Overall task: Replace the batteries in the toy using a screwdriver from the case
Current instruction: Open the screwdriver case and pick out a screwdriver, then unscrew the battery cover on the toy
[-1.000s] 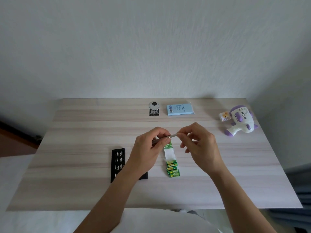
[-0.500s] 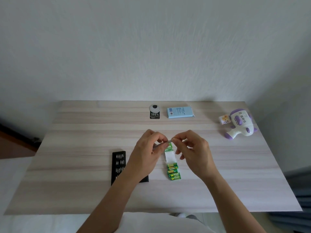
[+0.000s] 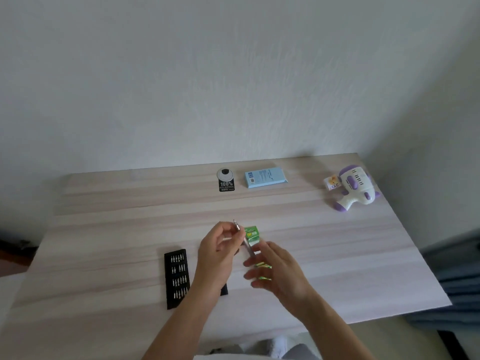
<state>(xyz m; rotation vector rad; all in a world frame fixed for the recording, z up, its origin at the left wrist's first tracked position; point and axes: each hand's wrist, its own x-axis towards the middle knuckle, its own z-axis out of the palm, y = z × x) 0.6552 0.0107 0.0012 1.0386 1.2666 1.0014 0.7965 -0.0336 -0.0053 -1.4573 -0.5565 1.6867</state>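
Screwdriver [image 3: 246, 245] sits pinched in the left hand [image 3: 217, 253], tip raised, beside the battery pack [image 3: 252, 233]; right hand [image 3: 278, 271] hovers over that pack, fingers spread, holding nothing.

The toy [image 3: 355, 187], a white blaster shape with purple trim and a purple-tipped grip, lies on its side at the far right of the worktop [image 3: 130, 203]. The case [image 3: 176, 278], a black tray with rows of small silvery bits, lies open and flat at the near left. The battery pack [image 3: 252, 235], green card with green cells, lies flat just right of the case, partly hidden. The screwdriver [image 3: 247, 247], thin and silvery, is held above the pack, tip pointing far and left, pinched near its tip by the left hand [image 3: 218, 253].
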